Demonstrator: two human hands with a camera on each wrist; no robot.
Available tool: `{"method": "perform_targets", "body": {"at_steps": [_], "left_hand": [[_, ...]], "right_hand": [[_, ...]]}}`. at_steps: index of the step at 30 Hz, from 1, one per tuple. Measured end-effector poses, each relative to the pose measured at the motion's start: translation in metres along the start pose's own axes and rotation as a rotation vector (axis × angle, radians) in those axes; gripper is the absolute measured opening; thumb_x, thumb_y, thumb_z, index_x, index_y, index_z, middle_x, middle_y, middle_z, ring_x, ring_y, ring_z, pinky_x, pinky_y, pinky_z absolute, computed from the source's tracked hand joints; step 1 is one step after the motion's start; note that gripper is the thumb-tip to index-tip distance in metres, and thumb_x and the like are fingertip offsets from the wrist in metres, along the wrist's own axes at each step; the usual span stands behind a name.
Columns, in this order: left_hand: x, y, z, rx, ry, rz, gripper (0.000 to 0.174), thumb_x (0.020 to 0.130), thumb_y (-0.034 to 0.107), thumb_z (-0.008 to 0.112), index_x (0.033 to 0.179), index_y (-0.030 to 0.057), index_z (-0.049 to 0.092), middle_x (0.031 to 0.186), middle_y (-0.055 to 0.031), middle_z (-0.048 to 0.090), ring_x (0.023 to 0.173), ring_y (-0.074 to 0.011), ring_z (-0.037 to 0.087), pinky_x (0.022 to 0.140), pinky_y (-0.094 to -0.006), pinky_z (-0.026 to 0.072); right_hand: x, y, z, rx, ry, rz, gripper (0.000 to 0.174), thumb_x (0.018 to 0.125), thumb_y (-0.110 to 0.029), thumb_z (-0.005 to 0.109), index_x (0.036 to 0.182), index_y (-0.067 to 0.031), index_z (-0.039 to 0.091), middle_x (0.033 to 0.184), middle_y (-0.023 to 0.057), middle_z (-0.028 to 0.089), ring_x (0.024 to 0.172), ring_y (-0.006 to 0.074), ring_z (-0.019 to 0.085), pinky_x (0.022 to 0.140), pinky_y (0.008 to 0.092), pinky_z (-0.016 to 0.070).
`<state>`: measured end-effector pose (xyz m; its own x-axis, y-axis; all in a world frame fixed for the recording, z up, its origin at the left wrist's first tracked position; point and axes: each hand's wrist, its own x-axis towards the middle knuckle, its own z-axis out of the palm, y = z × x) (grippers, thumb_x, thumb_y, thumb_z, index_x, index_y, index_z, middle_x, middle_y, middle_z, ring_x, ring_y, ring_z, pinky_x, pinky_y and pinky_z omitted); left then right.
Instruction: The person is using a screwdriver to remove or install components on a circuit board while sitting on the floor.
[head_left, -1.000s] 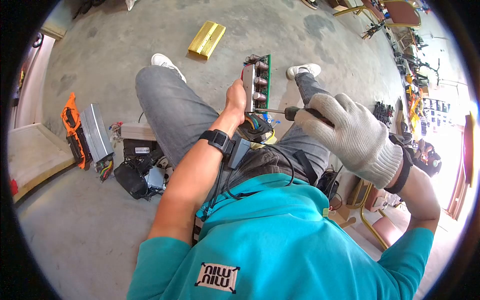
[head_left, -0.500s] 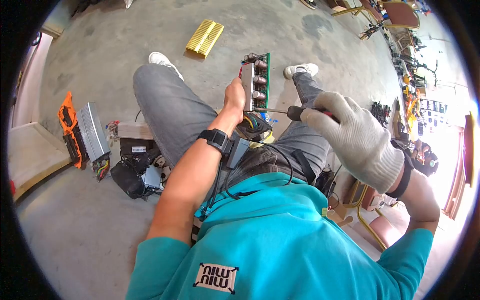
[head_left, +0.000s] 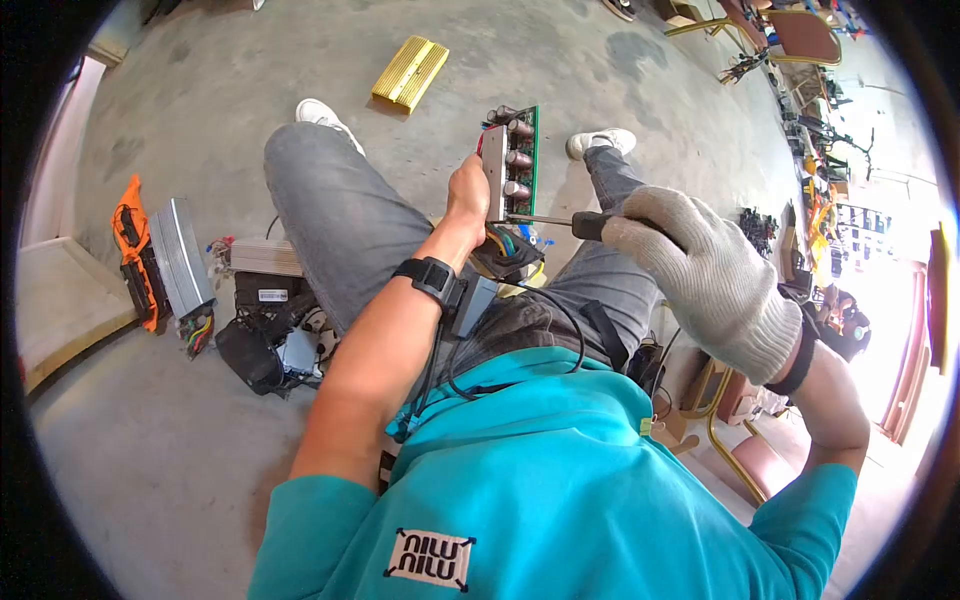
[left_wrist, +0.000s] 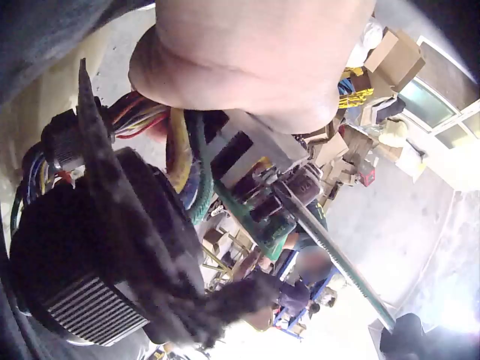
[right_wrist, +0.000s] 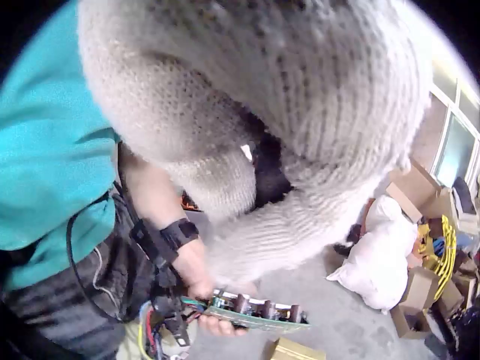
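Observation:
In the head view my bare left hand [head_left: 468, 195] holds a green circuit board [head_left: 534, 150] by the pale metal plate [head_left: 494, 165] along its side. Several brown cylindrical capacitors [head_left: 517, 160] stand in a row on the board. Wearing a knitted white glove, my right hand [head_left: 700, 275] grips a screwdriver by its dark handle [head_left: 589, 226]. Its thin shaft [head_left: 543, 219] points left, the tip right at the board's near end; the left wrist view shows this shaft [left_wrist: 337, 259] slanting up to the board. Coloured wires [left_wrist: 142, 120] run beside my left hand.
A gold ribbed metal case [head_left: 410, 75] lies on the floor ahead. To the left are a silver case [head_left: 182, 255], an orange-and-black item [head_left: 140, 250] and black parts [head_left: 255, 350]. Chairs [head_left: 805, 38] and clutter line the right side. My legs spread around the work.
My gloved fingers have shifted around the screwdriver handle, covering more of its back end. The board and my left hand stay nearly in place; the head view has drifted slightly.

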<state>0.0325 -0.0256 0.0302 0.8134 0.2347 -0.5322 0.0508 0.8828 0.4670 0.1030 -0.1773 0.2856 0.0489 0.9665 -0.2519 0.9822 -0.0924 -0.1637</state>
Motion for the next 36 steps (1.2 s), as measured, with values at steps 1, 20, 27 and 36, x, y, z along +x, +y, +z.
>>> {"method": "perform_targets", "body": {"at_steps": [1,20,27,36], "left_hand": [[-0.003,0.002,0.002,0.025,0.023,-0.017,0.051,0.093,0.013,0.022,0.121,0.0167,0.065,0.085,0.0016,0.060,0.059,-0.0090,0.051,0.054,-0.0253,0.0486],[-0.008,0.007,0.006,0.000,0.059,-0.059,0.050,0.095,0.015,0.023,0.118,0.0158,0.067,0.086,0.0009,0.062,0.059,-0.0089,0.052,0.054,-0.0247,0.0488],[-0.011,0.007,0.007,0.056,0.058,-0.026,0.051,0.095,0.015,0.022,0.121,0.0155,0.065,0.087,0.0009,0.062,0.061,-0.0090,0.053,0.053,-0.0259,0.0486],[-0.009,0.006,0.003,0.006,0.052,-0.056,0.049,0.093,0.014,0.024,0.120,0.0145,0.065,0.087,-0.0003,0.062,0.061,-0.0105,0.055,0.053,-0.0263,0.0487]], "right_hand": [[0.002,0.000,-0.001,-0.041,-0.011,-0.025,0.036,0.086,-0.010,0.068,0.119,-0.0051,0.056,0.112,0.0155,0.057,0.096,0.0392,0.066,0.077,0.0444,0.0561],[0.010,-0.007,-0.008,0.203,-0.028,0.456,0.051,0.082,-0.016,0.074,0.126,-0.0044,0.051,0.129,0.0171,0.056,0.101,0.0373,0.067,0.078,0.0428,0.0567],[0.008,0.008,-0.006,-0.031,0.119,-0.049,0.050,0.080,-0.004,0.075,0.125,-0.0051,0.056,0.113,0.0151,0.061,0.096,0.0344,0.066,0.075,0.0390,0.0552],[0.013,-0.013,-0.005,0.289,0.219,0.300,0.040,0.084,-0.001,0.070,0.121,-0.0060,0.057,0.110,0.0167,0.062,0.098,0.0348,0.067,0.078,0.0413,0.0553]]}}
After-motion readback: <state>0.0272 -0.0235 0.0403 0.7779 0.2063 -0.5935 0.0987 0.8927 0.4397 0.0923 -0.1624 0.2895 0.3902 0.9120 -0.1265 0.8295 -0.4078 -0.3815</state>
